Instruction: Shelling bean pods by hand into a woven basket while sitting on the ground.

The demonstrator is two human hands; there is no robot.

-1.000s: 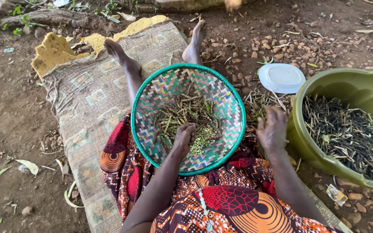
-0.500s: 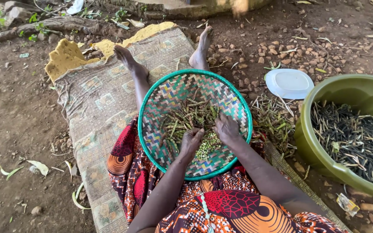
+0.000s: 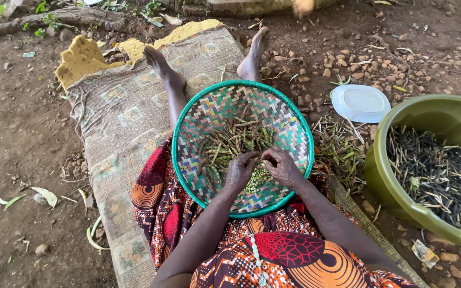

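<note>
A round woven tray with a green rim (image 3: 188, 120) rests on my lap. It holds several green pods (image 3: 236, 140) and a small heap of shelled green peas (image 3: 257, 180). My left hand (image 3: 239, 172) and my right hand (image 3: 280, 165) meet over the peas, fingers pinched together on a pod between them. My legs stretch out ahead on a patterned foam mat (image 3: 126, 114).
At the right stands a big green basin (image 3: 433, 120) full of dark pods (image 3: 438, 178). Empty pod shells (image 3: 340, 149) lie between the basin and the tray. Beyond them a white lid (image 3: 361, 102) sits on stony dirt. Dry leaves are scattered at the left.
My right hand has come from the pile of shells beside the basin into the tray, and both hands now meet over the peas. The view has shifted slightly.
</note>
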